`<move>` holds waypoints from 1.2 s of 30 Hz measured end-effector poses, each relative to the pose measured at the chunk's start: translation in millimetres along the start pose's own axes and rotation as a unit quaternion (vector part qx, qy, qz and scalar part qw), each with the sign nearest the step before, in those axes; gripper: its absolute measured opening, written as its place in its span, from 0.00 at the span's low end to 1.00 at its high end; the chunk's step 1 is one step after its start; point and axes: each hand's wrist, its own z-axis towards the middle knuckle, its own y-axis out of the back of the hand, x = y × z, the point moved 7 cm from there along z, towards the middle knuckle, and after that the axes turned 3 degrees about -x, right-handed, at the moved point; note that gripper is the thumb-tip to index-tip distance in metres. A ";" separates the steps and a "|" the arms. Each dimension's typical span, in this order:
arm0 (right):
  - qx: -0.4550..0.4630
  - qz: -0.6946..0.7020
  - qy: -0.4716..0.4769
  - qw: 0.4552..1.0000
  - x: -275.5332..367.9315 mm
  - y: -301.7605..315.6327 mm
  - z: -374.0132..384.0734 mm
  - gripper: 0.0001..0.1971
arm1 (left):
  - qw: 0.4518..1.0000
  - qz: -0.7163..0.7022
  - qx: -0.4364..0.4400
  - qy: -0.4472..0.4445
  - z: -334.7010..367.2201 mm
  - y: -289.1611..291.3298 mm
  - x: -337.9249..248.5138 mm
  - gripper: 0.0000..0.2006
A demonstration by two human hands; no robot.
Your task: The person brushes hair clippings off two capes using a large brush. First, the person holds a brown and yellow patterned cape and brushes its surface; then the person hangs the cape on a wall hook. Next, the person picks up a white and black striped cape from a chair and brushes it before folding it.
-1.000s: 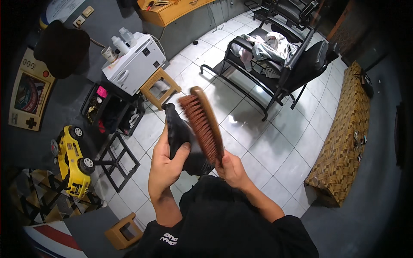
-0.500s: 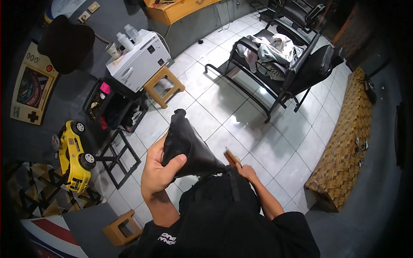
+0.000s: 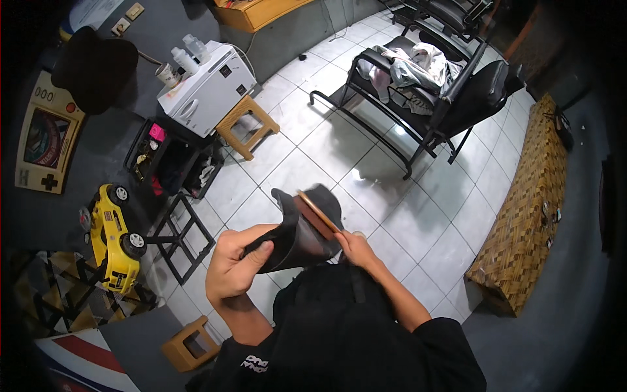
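Note:
My left hand (image 3: 234,269) is closed on the near left edge of a soft black leather-like item (image 3: 287,245), thumb on top. The item is bent into a curve and held up in front of my body; its exact kind I cannot make out. A brush (image 3: 320,214) with a wooden back and dark reddish-brown bristles is in my right hand (image 3: 356,249), fingers closed round its near end. The bristle side faces the black surface and appears to lie against it.
A reclining barber chair (image 3: 418,85) with crumpled cloth stands ahead. To the left are a white cabinet (image 3: 215,91) with bottles on top, a tan stool (image 3: 251,127), a black trolley (image 3: 173,160), a black metal frame (image 3: 183,238) and a yellow toy car (image 3: 116,235). A woven bench (image 3: 522,215) is at right.
The brush has come up and left from beside the black item onto its surface. My left hand has turned the item, so it now curves open rather than standing peaked.

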 end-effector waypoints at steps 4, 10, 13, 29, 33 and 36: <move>0.116 -0.174 -0.184 0.960 -140.4 -45.3 -25.8 0.25 | 0.986 -0.083 -0.144 -0.022 -2.9 19.5 6.3 0.09; -0.007 0.006 -0.083 0.997 -95.7 -22.2 -12.1 0.24 | 0.977 0.164 -0.115 -0.069 8.5 11.1 -6.0 0.07; -0.003 0.375 -0.049 0.926 25.0 23.6 -13.8 0.19 | 0.985 0.149 -0.087 0.008 11.1 -1.9 6.2 0.07; 0.053 -0.138 -0.143 0.979 -115.2 -34.3 -11.5 0.23 | 0.836 -0.188 -0.365 -0.364 -0.3 56.3 -10.9 0.03; -0.001 0.109 -0.027 0.994 -2.4 12.0 8.3 0.22 | 0.875 -0.147 -0.340 -0.311 4.8 43.7 8.1 0.05; 0.041 0.362 0.012 0.931 92.2 52.0 -15.6 0.20 | 0.878 -0.155 -0.312 -0.328 -1.4 37.2 8.7 0.06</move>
